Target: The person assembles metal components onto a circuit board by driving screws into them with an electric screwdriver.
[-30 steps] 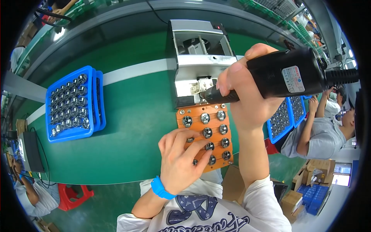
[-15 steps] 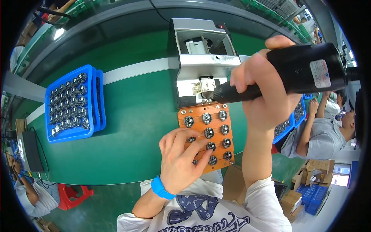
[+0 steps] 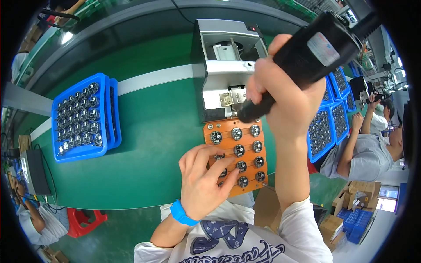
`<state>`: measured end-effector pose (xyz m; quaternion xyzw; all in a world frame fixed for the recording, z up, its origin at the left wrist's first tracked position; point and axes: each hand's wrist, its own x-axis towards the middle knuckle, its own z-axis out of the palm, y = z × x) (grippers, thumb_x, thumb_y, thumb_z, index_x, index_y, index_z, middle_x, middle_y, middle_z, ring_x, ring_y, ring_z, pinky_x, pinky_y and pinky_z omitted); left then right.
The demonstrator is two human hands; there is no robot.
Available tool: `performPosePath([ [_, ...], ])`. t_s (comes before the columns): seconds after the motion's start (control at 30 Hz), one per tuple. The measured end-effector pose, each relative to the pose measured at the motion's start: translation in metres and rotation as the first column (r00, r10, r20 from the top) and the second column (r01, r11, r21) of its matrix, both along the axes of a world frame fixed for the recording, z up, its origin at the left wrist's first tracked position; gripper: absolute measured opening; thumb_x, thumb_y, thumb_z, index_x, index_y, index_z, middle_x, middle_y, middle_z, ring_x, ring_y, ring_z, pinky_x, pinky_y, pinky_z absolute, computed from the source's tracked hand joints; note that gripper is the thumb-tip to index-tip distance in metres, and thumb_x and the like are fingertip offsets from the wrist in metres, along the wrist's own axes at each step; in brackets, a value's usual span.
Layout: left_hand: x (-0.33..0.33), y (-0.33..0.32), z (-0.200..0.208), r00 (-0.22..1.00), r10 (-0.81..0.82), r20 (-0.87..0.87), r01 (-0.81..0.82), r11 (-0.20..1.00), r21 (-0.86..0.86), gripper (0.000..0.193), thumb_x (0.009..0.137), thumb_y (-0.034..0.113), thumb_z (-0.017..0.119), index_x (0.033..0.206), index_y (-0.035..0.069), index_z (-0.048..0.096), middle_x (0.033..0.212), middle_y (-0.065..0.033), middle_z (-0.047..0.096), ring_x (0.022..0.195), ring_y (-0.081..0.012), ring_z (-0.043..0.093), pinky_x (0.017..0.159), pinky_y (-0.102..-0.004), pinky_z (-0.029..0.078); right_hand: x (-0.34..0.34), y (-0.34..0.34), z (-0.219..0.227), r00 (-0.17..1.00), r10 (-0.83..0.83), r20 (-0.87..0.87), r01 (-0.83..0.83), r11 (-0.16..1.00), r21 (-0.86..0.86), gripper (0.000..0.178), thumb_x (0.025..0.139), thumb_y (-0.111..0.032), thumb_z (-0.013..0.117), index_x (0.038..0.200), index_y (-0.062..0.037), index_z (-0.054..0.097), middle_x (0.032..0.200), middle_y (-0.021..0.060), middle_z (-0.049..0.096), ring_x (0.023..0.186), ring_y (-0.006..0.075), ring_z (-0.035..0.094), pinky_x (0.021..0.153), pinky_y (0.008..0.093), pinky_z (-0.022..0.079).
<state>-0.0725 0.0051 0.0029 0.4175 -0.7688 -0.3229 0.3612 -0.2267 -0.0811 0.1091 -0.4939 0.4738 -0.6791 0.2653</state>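
Note:
My right hand (image 3: 291,98) is wrapped around a black electric screwdriver (image 3: 313,50), its cable leaving at the upper right. The driver's nose points down-left, over the top edge of an orange fixture plate (image 3: 226,126), just below the opening of a screw feeder (image 3: 226,65). Rows of small round parts (image 3: 239,151) with dark boards and shiny rims sit in the plate. My left hand (image 3: 202,184), with a blue wristband, rests over the plate's lower left with fingers apart; thumb and index tips lie beside one round part (image 3: 241,166). Its fingers partly cover the left column.
Stacked blue trays (image 3: 81,153) of round parts stand on the green table (image 3: 149,131) at left. More blue trays (image 3: 324,131) lie at right, near a seated person in grey (image 3: 364,153). A red stool (image 3: 85,221) stands at lower left; cardboard boxes (image 3: 329,228) at lower right.
My right hand has swung the screwdriver: its back end rose and its nose dropped from the feeder opening toward the plate's top edge. The plate shifted slightly right; my left hand stayed nearly still.

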Motion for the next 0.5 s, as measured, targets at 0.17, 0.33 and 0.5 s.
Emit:
performPosePath([
  [0.17, 0.000, 0.000, 0.000, 1.000, 0.001, 0.012, -0.001, 1.000, 0.002, 0.026, 0.072, 0.012, 0.082, 0.097, 0.011, 0.075, 0.109, -0.0054, 0.061, 0.110, -0.0280, 0.056, 0.094, -0.0419, 0.039, -0.006, 0.012, 0.006, 0.998, 0.037, -0.041, -0.041, 0.994, -0.101, 0.031, 0.081, 0.006, 0.058, 0.111, 0.0070, 0.053, 0.067, 0.0081, 0.055, 0.047, 0.0173, 0.052, 0.050, 0.0335, 0.045],
  [0.33, -0.002, 0.001, -0.001, 1.000, -0.010, 0.013, 0.010, 1.000, 0.007, 0.026, 0.073, 0.013, 0.081, 0.098, 0.012, 0.074, 0.109, -0.0050, 0.060, 0.111, -0.0281, 0.055, 0.095, -0.0430, 0.039, -0.010, -0.003, 0.006, 0.998, 0.012, -0.053, -0.018, 0.993, -0.116, 0.033, 0.082, 0.004, 0.064, 0.114, 0.0070, 0.055, 0.063, 0.0077, 0.056, 0.047, 0.0178, 0.054, 0.050, 0.0326, 0.045],
  [0.5, -0.001, 0.002, 0.000, 1.000, -0.002, 0.009, 0.002, 1.000, 0.001, 0.026, 0.073, 0.013, 0.081, 0.098, 0.012, 0.074, 0.108, -0.0048, 0.061, 0.111, -0.0281, 0.055, 0.093, -0.0426, 0.039, -0.007, -0.020, -0.004, 0.987, -0.049, -0.154, 0.032, 0.993, -0.110, 0.021, 0.080, 0.005, 0.063, 0.099, 0.0043, 0.055, 0.060, 0.0082, 0.056, 0.045, 0.0163, 0.054, 0.049, 0.0295, 0.045],
])
